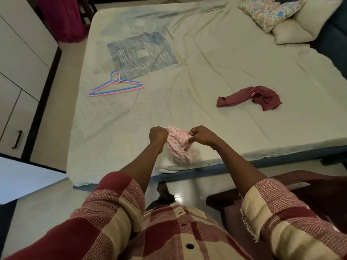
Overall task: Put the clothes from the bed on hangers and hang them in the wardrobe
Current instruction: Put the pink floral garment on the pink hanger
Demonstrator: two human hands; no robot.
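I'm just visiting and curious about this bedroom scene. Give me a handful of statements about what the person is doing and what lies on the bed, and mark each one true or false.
1. Both hands grip the pink patterned garment. True: the left hand and the right hand each hold it.
2. The maroon garment already hangs on a hanger. False: it lies crumpled on the bed.
3. The hangers lie on the bed, touched by neither hand. True.
4. The hangers are green. False: one is pink and one blue, stacked together.
5. The pillows sit at the bed's near edge beside the hands. False: they are at the far corner.
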